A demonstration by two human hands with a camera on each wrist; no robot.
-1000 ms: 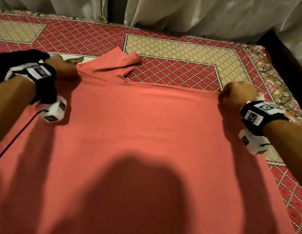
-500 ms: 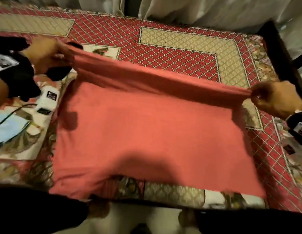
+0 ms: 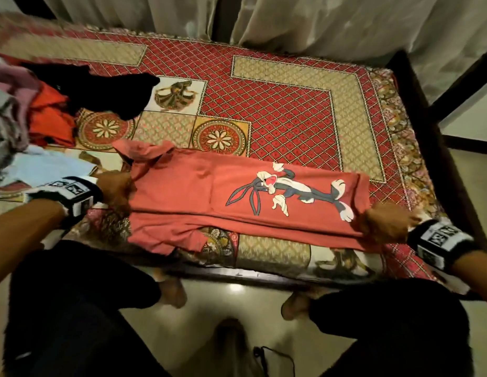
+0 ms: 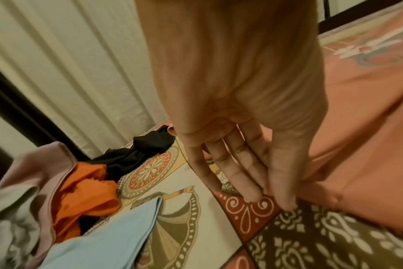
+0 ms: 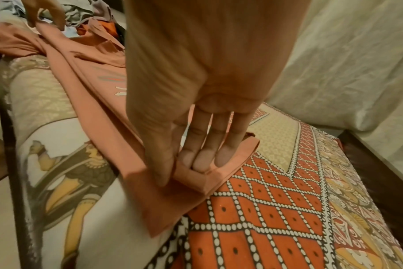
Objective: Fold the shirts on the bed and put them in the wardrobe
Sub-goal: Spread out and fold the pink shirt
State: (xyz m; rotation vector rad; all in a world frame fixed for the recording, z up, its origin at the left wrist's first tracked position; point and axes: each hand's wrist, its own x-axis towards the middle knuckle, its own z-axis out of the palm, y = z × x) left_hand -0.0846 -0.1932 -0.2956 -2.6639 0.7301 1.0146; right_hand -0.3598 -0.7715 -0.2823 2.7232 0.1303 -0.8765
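A coral shirt (image 3: 182, 191) with a cartoon rabbit print lies folded lengthwise across the near edge of the bed (image 3: 277, 110), print up. My left hand (image 3: 117, 189) is at its collar end. In the left wrist view the thumb and straight fingers (image 4: 271, 198) pinch the shirt's edge (image 4: 357, 127) down at the sheet. My right hand (image 3: 384, 224) holds the hem end. In the right wrist view its fingers sit inside the folded hem and the thumb presses on top (image 5: 179, 174), pinching the shirt (image 5: 99, 72). One sleeve hangs toward the bed's front edge.
A loose pile of clothes lies at the bed's left: a black garment (image 3: 114, 91), an orange one (image 3: 49, 115), a light blue one (image 3: 46, 167) and grey-pink ones (image 3: 8, 104). The dark bed frame (image 3: 416, 104) runs along the right, and curtains (image 3: 318, 23) hang behind. My legs stand against the front edge.
Both hands lifted the shirt's far edge and brought it toward me. The shirt, spread flat with its plain side up, now lies folded lengthwise with the print showing.
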